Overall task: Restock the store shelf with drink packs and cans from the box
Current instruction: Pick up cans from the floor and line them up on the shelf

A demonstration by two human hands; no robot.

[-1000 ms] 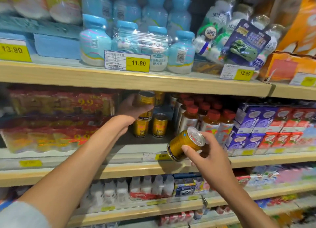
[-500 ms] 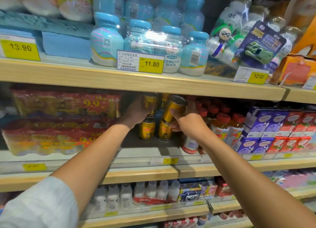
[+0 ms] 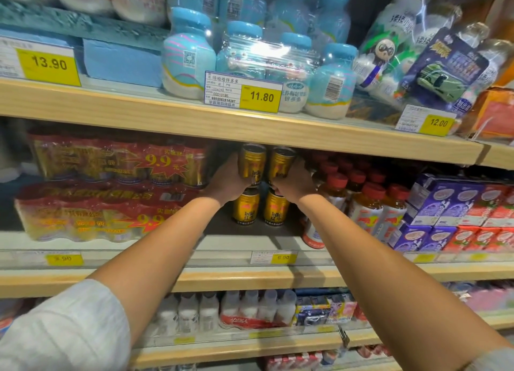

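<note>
Packs (image 3: 111,162) wall the slot's left side, and the left hand (image 3: 228,180) has its fingers curled round the top-left can (image 3: 251,162), likely steadying it on the lower-left can (image 3: 246,206). The right hand (image 3: 294,182) curls round the top-right can (image 3: 279,163), which sits on the lower-right can (image 3: 275,209) just under the upper board (image 3: 167,114). The cans are probably stacked two-high because the bottles (image 3: 361,201) cap the slot's width.

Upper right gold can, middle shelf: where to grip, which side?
Round its cylindrical side wall, from the front-right, as the right hand does. The upper right gold can stands near upright over a lower gold can, its top close under the wooden shelf board, and the second gold can, in the left hand, crowds its left side.
</note>
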